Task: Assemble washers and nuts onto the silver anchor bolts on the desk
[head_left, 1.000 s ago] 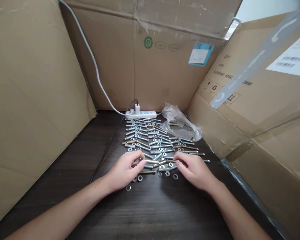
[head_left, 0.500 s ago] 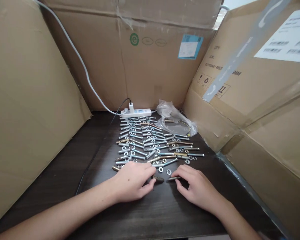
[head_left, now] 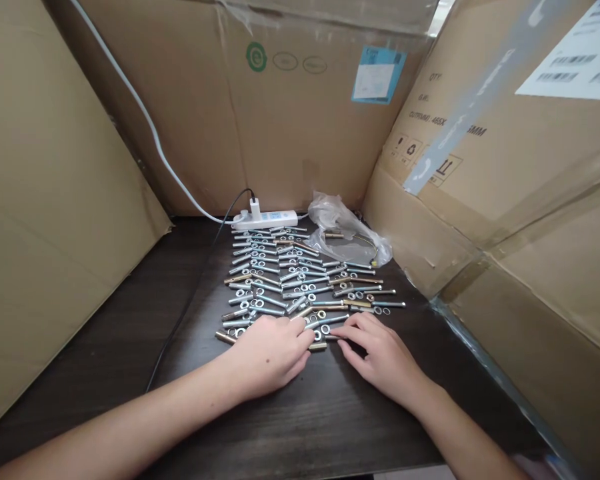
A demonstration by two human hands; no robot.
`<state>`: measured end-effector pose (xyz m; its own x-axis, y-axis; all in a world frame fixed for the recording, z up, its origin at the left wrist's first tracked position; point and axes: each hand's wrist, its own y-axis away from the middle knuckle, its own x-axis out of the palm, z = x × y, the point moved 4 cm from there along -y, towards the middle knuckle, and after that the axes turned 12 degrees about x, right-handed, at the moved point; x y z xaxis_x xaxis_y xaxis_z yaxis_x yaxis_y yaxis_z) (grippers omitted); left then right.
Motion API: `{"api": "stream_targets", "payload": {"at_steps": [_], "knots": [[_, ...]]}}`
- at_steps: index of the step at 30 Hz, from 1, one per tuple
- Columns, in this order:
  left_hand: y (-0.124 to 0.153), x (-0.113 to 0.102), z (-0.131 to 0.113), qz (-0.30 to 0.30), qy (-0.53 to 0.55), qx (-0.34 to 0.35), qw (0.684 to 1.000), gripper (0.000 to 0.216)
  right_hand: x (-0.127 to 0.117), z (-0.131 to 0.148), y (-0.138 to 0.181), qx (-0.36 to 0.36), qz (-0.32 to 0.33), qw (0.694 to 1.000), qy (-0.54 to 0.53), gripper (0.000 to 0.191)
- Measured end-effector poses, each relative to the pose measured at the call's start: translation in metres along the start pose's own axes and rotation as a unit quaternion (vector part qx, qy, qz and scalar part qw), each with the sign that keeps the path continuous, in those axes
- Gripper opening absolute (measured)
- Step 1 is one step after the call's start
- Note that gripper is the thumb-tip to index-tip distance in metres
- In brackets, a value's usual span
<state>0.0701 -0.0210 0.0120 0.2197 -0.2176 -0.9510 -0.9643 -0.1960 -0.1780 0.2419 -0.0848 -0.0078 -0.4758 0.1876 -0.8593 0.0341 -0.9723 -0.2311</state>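
Observation:
My left hand (head_left: 275,352) rests low over the table with its fingers closed on the end of a metal sleeve (head_left: 319,347), whose left part the fingers hide. Opposite it, my right hand (head_left: 383,353) pinches a short metal bolt (head_left: 332,337) between thumb and forefinger; most of the bolt is covered. The bolt's tip points at the sleeve, close beside it. Just behind them lie a nut (head_left: 317,335) and a flat washer (head_left: 325,329). A brownish sleeve (head_left: 225,338) sticks out to the left of my left hand.
Rows of bolts, sleeves, nuts and washers (head_left: 260,270) cover the table behind my hands. At the back are a white power strip (head_left: 273,219) with a plugged-in cable and a clear plastic bag (head_left: 350,233). Cardboard walls (head_left: 300,133) enclose three sides. A black cord (head_left: 180,320) runs along the left.
Both hands have moved slightly away from me with the sleeve and the bolt, which now lie nearer each other and beside the nut and washer. The camera view has shifted a little.

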Motion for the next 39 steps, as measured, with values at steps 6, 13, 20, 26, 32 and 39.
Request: {"api": "stream_targets", "payload": {"at_steps": [6,13,20,26,32,39], "knots": [[-0.005,0.003,-0.003,0.036,-0.089,0.008,0.995,0.01,0.0,0.0,-0.001,0.016,0.005,0.999,-0.045,0.024],[-0.018,0.01,-0.042,0.035,-0.112,0.146,0.982,0.017,-0.004,-0.001,-0.001,0.018,-0.016,0.998,-0.057,0.021],[-0.028,0.032,-0.049,0.016,-0.116,0.221,0.968,0.015,-0.006,-0.004,0.0,0.034,-0.025,0.997,-0.069,0.016],[-0.034,0.028,-0.044,0.015,-0.117,0.202,0.972,0.008,-0.01,-0.006,-0.001,0.054,-0.027,0.996,-0.072,0.014],[-0.035,0.027,-0.037,0.001,-0.113,0.183,0.977,0.008,-0.01,-0.006,-0.001,0.061,-0.028,0.995,-0.074,0.013],[-0.037,0.022,-0.027,-0.013,-0.135,0.171,0.976,0.006,-0.01,-0.008,-0.001,0.066,-0.025,0.995,-0.076,0.012]]}}
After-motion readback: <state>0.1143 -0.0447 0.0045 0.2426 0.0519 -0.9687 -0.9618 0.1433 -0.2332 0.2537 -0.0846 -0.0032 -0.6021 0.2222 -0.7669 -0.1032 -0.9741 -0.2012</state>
